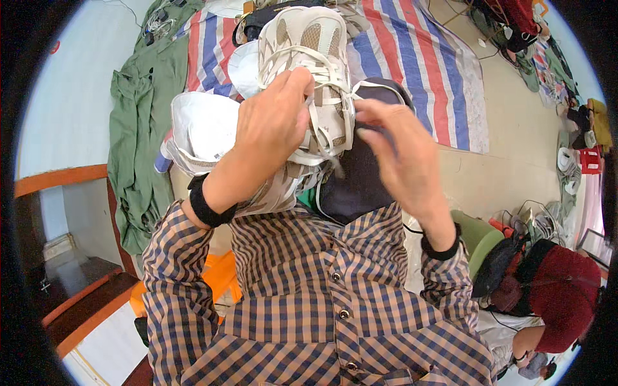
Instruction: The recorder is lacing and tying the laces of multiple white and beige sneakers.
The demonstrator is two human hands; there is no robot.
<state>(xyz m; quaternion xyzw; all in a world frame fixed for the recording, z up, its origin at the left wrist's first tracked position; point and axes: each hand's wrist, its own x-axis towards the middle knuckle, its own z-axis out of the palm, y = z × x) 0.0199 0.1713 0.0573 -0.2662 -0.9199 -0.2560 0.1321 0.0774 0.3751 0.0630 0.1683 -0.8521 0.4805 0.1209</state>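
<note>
A beige and white sneaker (312, 38) with mesh panels lies in front of me, its pale shoelace (331, 80) criss-crossing the tongue. My left hand (273, 119) is at the laces on the shoe's left side, fingers curled in a pinch on the shoelace. On the other side my right hand (402, 148), slightly blurred, has thumb and fingers drawn together at a loop of the lace; its exact grip is partly hidden. Part of a second beige shoe (261, 196) shows beneath my left wrist. Dark fabric (357, 170) lies below my right hand.
White cap-like items (203, 125) sit left of the shoe. A striped red, white and blue sheet (412, 64) covers the floor ahead, with green cloth (145, 122) at left. On the right are a green stool-like item (473, 235) and another person in dark red (570, 289).
</note>
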